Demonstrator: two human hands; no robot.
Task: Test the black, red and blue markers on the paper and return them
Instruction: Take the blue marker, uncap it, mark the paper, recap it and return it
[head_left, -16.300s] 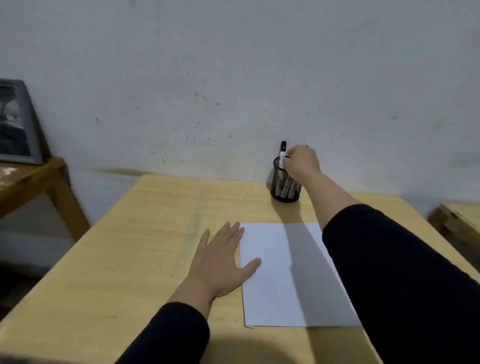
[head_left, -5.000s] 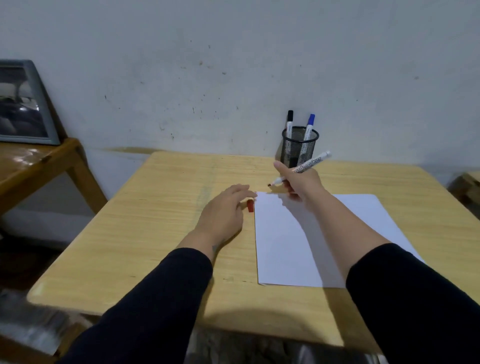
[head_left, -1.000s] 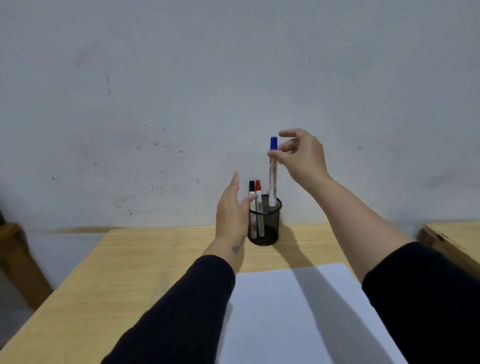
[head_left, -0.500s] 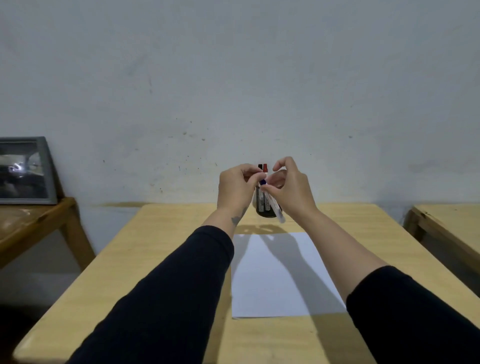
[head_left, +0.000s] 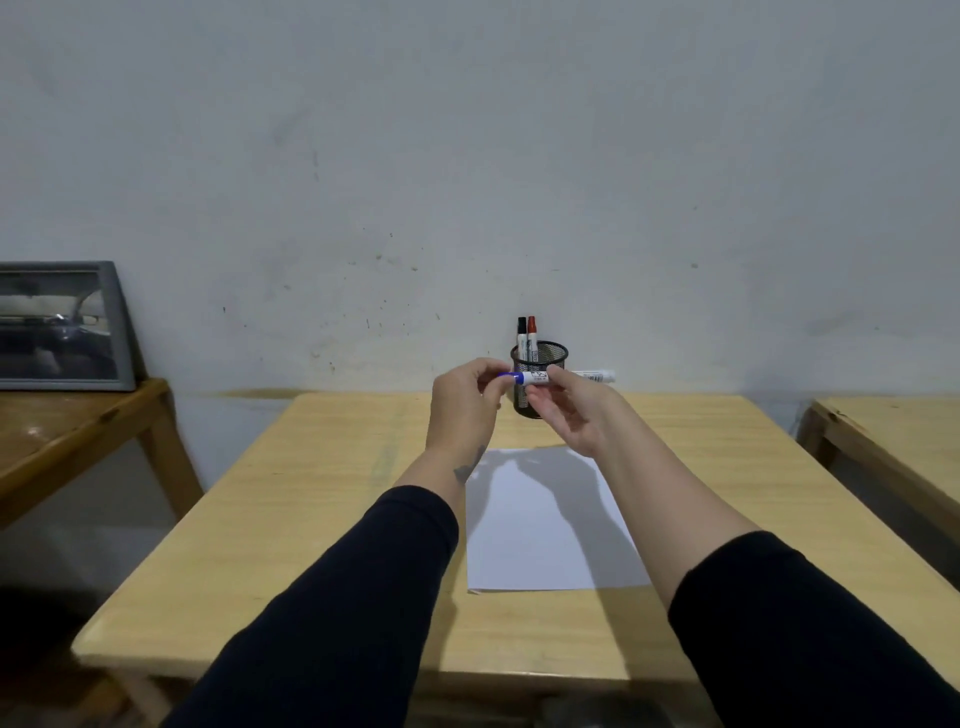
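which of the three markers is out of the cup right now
The blue marker, held level between the left hand and right hand; the black marker and red marker stand upright in the mesh cup.

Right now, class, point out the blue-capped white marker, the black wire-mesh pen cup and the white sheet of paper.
blue-capped white marker (head_left: 535, 378), head view, white barrel.
black wire-mesh pen cup (head_left: 551, 355), head view, upper mesh wall.
white sheet of paper (head_left: 524, 540), head view, bare middle.

right hand (head_left: 576, 415) grips blue marker (head_left: 566, 377) level above paper (head_left: 540, 525) | left hand (head_left: 465, 405) pinches its blue cap end | black marker (head_left: 521, 338), red marker (head_left: 531, 338) upright in mesh cup (head_left: 540, 384)
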